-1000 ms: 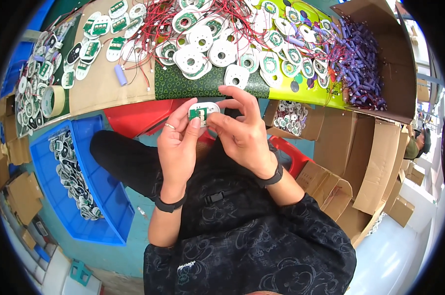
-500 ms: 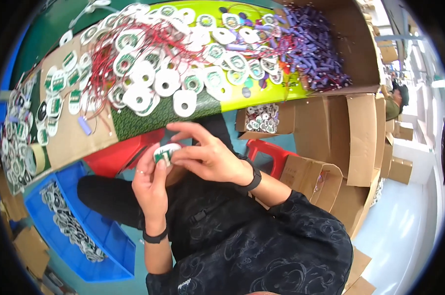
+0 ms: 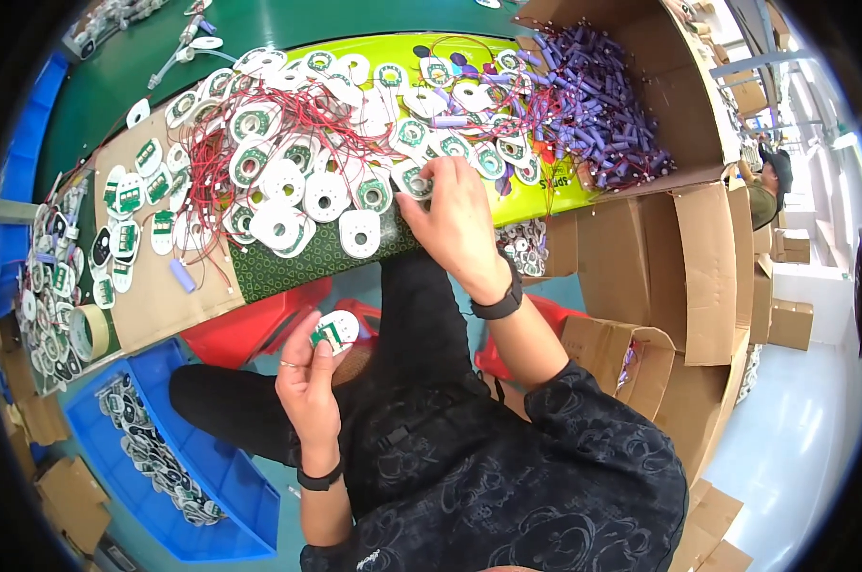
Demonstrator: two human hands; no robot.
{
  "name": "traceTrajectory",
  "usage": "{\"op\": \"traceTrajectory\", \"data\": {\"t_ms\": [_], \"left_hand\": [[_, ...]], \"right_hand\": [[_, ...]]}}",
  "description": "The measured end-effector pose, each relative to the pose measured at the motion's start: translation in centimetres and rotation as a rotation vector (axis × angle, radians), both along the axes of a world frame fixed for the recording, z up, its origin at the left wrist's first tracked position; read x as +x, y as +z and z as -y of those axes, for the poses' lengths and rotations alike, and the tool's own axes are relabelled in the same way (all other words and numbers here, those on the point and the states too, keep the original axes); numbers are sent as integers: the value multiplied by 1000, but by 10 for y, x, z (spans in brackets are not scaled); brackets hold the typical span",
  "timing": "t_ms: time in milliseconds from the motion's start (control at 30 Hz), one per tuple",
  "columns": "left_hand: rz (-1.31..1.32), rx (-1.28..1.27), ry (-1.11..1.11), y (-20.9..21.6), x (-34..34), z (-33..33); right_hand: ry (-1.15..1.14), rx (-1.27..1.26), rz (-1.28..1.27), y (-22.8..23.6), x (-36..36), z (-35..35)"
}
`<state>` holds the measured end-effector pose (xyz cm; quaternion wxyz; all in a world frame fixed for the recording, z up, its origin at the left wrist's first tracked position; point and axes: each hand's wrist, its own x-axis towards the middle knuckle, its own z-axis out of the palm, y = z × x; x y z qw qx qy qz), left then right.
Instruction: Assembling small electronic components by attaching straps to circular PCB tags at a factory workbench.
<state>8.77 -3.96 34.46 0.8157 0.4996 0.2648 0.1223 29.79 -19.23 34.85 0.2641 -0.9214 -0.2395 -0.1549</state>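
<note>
Here, at a crowded bench, you hold one green-boarded white piece [image 3: 339, 326] in your left hand [image 3: 309, 393], thumb and fingertips pinching it by its lower left edge above your lap, off the table. Your right hand [image 3: 457, 227] is out over the near edge of the heap of white ring pieces [image 3: 309, 181], its fingers bent and close together, the thumb apart from them; whether the tips grip anything cannot be told, since the hand hides them. The step in hand looks like selecting from the heap with one piece held ready; the next move seems to call for a light hold on a single ring's rim, clear of the tangled red wires [image 3: 297, 107].

By count, you have one piece held, two dark wristbands [image 3: 321, 475], one tape roll [image 3: 98, 331], one lone purple cell [image 3: 183, 275] on the brown cardboard sheet [image 3: 178, 310], and one blue bin [image 3: 207, 448] with a load of similar pieces. At least four plain white faces show near the dark green patterned sheet [image 3: 321, 257]; the rest overlap too thickly to total. The purple cells [image 3: 598, 105] massed by the open carton [image 3: 674, 81] defy counting.
</note>
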Motion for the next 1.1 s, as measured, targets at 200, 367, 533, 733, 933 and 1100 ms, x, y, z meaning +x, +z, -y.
{"op": "traceTrajectory", "data": {"t_ms": [200,367,533,733,933,1100], "left_hand": [[38,4,-69,-9,-4,-1],[13,97,-177,-8,4,0],[15,133,-281,-4,23,-2],[40,157,-385,-29,81,6],[-14,63,-265,-19,124,0],[-47,-112,-207,-10,138,-13]], "right_hand": [[-63,73,111,28,19,22],[-98,30,333,74,44,41],[-22,61,628,131,61,35],[429,344,889,177,107,-27],[-66,317,183,269,57,-26],[403,-356,515,234,99,-15]]}}
